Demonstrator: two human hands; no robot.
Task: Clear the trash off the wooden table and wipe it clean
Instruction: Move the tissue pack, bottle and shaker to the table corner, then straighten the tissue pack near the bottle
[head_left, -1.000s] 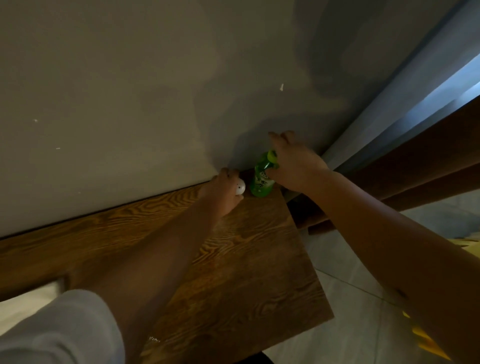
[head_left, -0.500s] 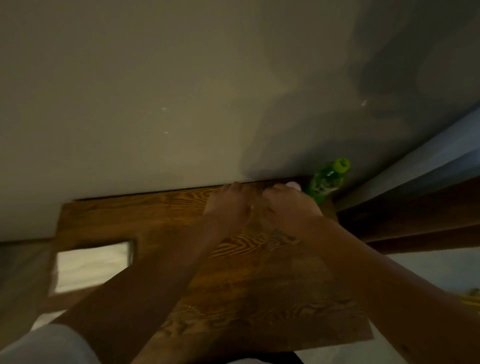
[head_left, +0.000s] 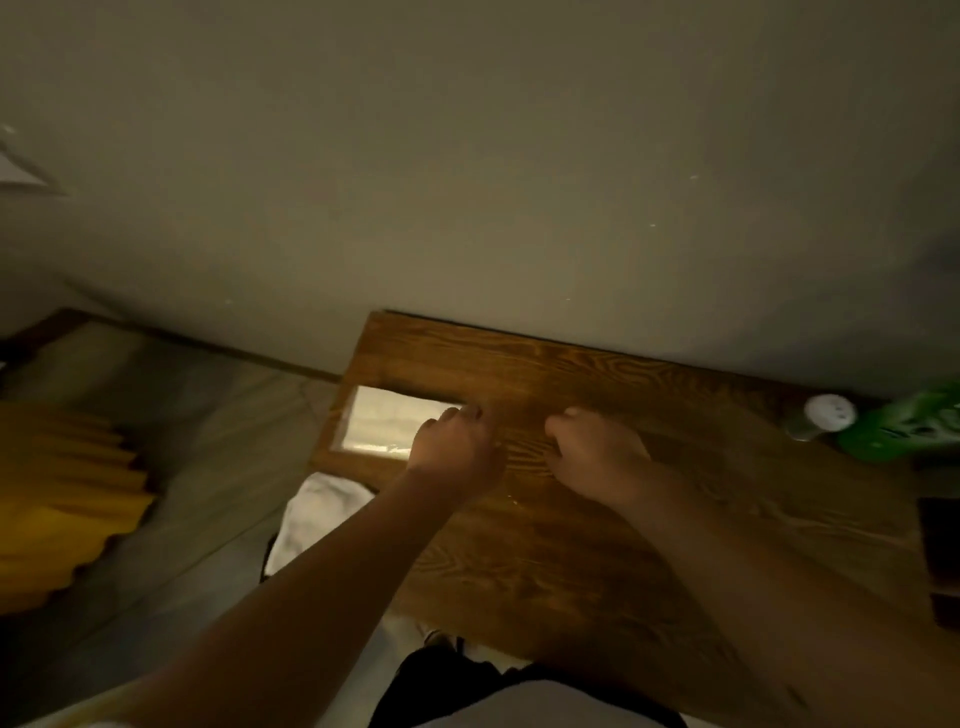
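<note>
Hands, two, bare, both over the middle of the wooden worktop (head_left: 597, 545). Left hand (head_left: 453, 451): fingers curled downward, fingertips at the right edge of a pale sheet; whether it pinches the sheet or only touches it cannot be told. Right hand (head_left: 597, 451): just beside the left, fingers curled onto the bare wood, nothing seen in its grip.

Yellow pleated item (head_left: 62, 499): on the floor, well apart from the worktop's left edge; blurred.

White cloth (head_left: 322, 514): below the worktop's near-left corner, partly hidden by the left forearm.

Pale sheet (head_left: 387, 427): flat, rectangular, glossy, lying near the worktop's left edge, towards the far-left corner.

Small container with white cap (head_left: 826, 415): upright, near the far-right corner, close to the wall.

Green bottle (head_left: 904, 426): just beside the capped container on its right, at the worktop's right edge; blurred, cut off by the frame.

Dark object (head_left: 943, 551): along the right edge, nearer the viewer; kind not discernible.
</note>
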